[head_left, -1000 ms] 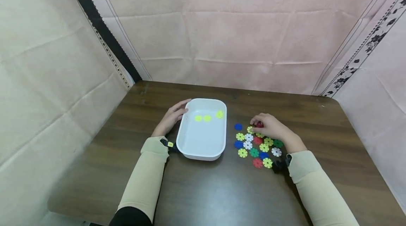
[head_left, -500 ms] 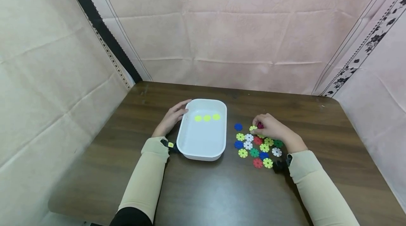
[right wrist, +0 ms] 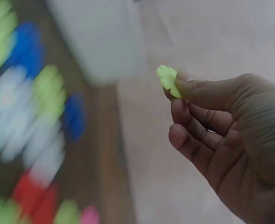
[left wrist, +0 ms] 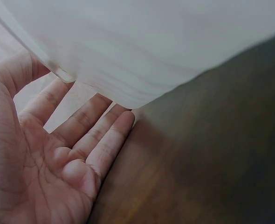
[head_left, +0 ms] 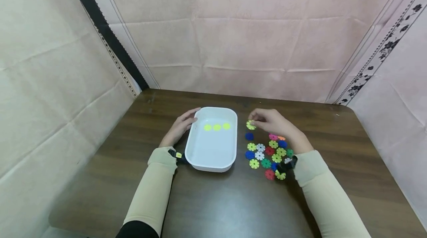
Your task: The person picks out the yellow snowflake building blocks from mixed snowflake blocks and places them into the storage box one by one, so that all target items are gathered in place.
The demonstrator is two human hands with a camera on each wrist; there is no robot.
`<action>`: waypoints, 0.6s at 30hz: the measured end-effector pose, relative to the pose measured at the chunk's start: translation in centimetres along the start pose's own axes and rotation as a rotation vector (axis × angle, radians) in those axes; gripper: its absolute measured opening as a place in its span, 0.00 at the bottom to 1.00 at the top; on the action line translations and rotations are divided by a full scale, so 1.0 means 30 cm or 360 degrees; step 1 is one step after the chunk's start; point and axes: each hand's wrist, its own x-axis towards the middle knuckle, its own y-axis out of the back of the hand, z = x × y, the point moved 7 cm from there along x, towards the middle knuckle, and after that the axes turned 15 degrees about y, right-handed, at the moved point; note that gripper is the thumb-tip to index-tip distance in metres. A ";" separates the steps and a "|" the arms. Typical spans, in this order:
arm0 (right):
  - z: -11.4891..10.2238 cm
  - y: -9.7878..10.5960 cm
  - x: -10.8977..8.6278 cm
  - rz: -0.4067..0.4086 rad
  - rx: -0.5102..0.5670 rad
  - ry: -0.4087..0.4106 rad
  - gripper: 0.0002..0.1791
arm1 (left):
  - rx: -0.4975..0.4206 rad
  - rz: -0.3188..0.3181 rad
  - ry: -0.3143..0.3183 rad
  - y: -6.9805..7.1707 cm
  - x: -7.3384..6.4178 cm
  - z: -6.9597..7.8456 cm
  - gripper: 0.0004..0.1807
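Note:
A white rectangular tray stands on the table, with three yellow-green pieces in a row inside. My left hand holds its left side near the far corner; in the left wrist view the thumb reaches over the rim and extended fingers lie against the outer wall. Between thumb and fingertips my right hand pinches a yellow-green flower-shaped disc, raised above the table right of the tray. Below that hand lies a loose group of flower discs, including white, red and green ones.
The brown wooden table bears everything. Pale cloth hangs behind it and along both sides. A blue disc lies between the tray and the right hand. Part of the disc group is hidden under the right wrist.
My right hand has lifted the yellow-green disc from the group and moved away and left toward the tray, uncovering pink and orange discs. The left hand stays at the tray.

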 end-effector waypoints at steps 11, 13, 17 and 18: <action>-0.094 -0.296 0.420 -0.0576 0.0276 -0.0039 0.07 | -0.0002 0.0009 -0.0014 0.027 -0.006 0.027 0.25; -0.072 -0.365 0.428 -0.0643 0.0285 -0.0084 0.06 | 0.0001 0.0003 -0.0026 0.020 -0.006 0.024 0.25; -0.043 -0.452 0.405 -0.0694 0.0295 -0.0151 0.04 | 0.0023 -0.0031 -0.0012 0.006 -0.010 0.010 0.26; -0.043 -0.460 0.404 -0.0678 0.0307 -0.0144 0.04 | 0.0020 -0.0033 -0.0012 0.008 -0.010 0.009 0.25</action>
